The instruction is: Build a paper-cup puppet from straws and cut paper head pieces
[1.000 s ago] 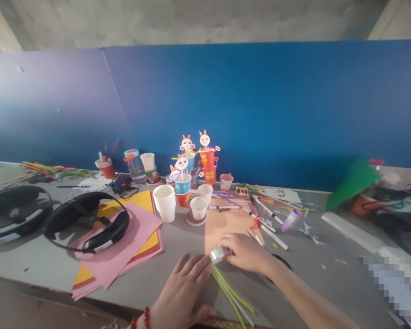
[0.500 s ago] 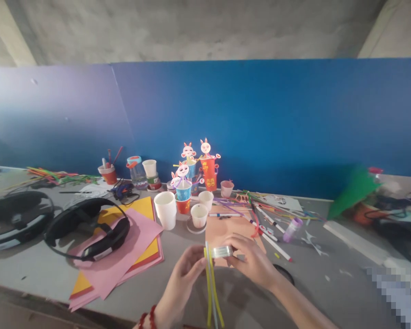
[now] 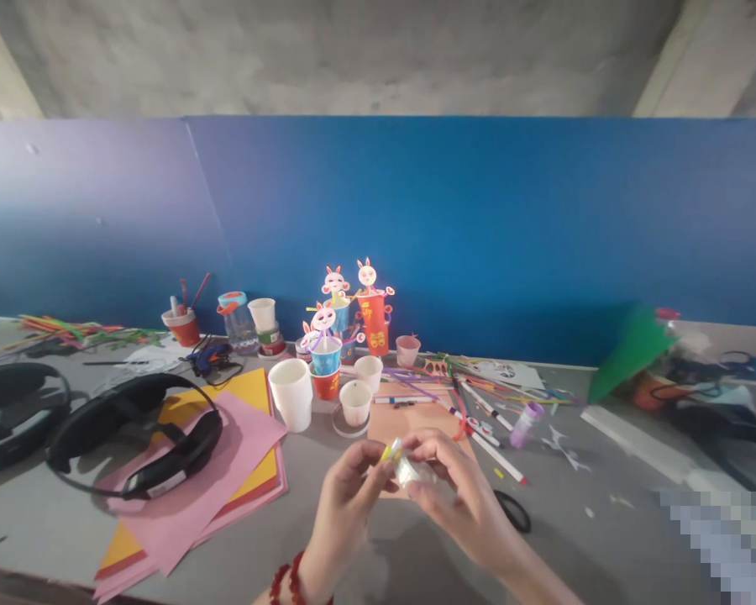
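So both hands are up off the grey table (image 3: 328, 445), meeting just in front of the peach paper sheet (image 3: 409, 416). Left hand (image 3: 346, 504) and right hand (image 3: 459, 496) each pinch a small clear roll of tape (image 3: 408, 469) between fingertips, with a yellow bit (image 3: 387, 452) poking out at its left end — can't tell if that's the pipe cleaners or something else, it's too blurry.

Around that sheet: white paper cups (image 3: 291, 393) just left of it, bunny-decorated cups (image 3: 325, 357) behind those, a scatter of markers (image 3: 491, 420) and a purple glue stick (image 3: 522, 423) to its right. Black scissors (image 3: 513, 510) sit right of the sheet, partly blocked by the right wrist. Left of it there's a stack of pink and yellow paper (image 3: 227, 470) with a black headset (image 3: 132, 437) lying on top.

Far right of the sheet is a mess — a green paper shape (image 3: 630, 353), cables, all smeared, and a pixelated patch in the corner.
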A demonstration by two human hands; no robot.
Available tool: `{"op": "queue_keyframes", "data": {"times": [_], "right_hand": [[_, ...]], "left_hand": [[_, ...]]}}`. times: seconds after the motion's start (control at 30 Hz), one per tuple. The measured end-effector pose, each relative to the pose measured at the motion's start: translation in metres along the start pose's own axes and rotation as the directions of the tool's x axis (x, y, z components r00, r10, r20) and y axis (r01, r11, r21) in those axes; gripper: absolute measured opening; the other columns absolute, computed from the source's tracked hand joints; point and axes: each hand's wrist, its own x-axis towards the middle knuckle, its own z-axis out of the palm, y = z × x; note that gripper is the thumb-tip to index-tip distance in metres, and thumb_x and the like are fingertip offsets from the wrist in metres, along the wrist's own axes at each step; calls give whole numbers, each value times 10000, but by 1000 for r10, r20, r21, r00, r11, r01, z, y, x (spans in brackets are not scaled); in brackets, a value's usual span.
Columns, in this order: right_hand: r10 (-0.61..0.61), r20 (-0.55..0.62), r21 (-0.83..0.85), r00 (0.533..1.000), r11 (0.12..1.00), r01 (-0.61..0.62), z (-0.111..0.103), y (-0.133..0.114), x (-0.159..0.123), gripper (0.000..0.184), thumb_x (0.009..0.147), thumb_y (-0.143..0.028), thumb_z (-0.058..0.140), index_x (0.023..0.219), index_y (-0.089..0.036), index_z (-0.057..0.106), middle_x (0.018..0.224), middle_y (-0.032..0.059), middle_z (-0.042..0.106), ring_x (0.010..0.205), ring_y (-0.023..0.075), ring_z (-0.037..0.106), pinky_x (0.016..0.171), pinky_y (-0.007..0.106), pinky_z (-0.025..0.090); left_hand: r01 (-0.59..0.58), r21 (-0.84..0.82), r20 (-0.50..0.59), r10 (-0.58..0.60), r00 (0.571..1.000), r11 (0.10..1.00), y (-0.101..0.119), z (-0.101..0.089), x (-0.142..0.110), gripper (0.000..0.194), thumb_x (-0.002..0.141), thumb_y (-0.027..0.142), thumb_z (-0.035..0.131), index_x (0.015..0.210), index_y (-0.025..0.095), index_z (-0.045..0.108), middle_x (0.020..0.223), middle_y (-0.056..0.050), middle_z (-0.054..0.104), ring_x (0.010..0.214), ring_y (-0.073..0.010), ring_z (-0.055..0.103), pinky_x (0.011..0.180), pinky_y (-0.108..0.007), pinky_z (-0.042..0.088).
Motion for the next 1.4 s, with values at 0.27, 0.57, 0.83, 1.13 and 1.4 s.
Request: {"op": "queue_keyframes", "data": {"times": [0.27,0.57,0.83,1.13,1.4], "right_hand": [[-109,-109,-258,988,963,77,-6,-12,2,97,895,-265,558,809,-238,521,1165,86,594,1141,259,558,929,343,474],[-189,-138,-381,972,916,124,-16,-19,1,66,908,-250,528,848,-227,539,1168,97,602,1101,251,598,870,341,499],[-233,-141,-433,962,889,152,-14,-25,4,75,889,-219,511,818,-222,489,1090,102,592,1089,262,594,848,342,486],[-224,-116,-370,968,914,168,-13,-28,0,100,900,-198,511,824,-237,458,1150,61,574,1098,219,584,883,316,461],[-262,-61,-427,963,879,212,-13,-30,-2,100,914,-208,525,847,-237,456,1176,81,571,1128,237,574,874,327,473]], "left_hand": [[109,-218,50,-101,994,970,2,10,9,159,824,294,742,837,174,639,762,21,642,674,-96,589,678,-213,498],[203,-335,156,-159,975,920,9,18,8,166,787,266,779,837,149,672,700,2,667,602,-93,596,623,-210,475],[152,-228,189,-109,976,962,14,18,5,123,846,273,722,864,161,674,772,-9,677,728,-118,626,719,-219,485],[-280,208,98,265,959,937,6,16,2,96,936,294,587,937,209,631,856,-12,628,801,-149,605,745,-251,478],[-380,381,171,340,925,843,2,10,-1,119,975,237,503,1033,235,606,929,-17,680,849,-152,655,764,-231,498]]}}
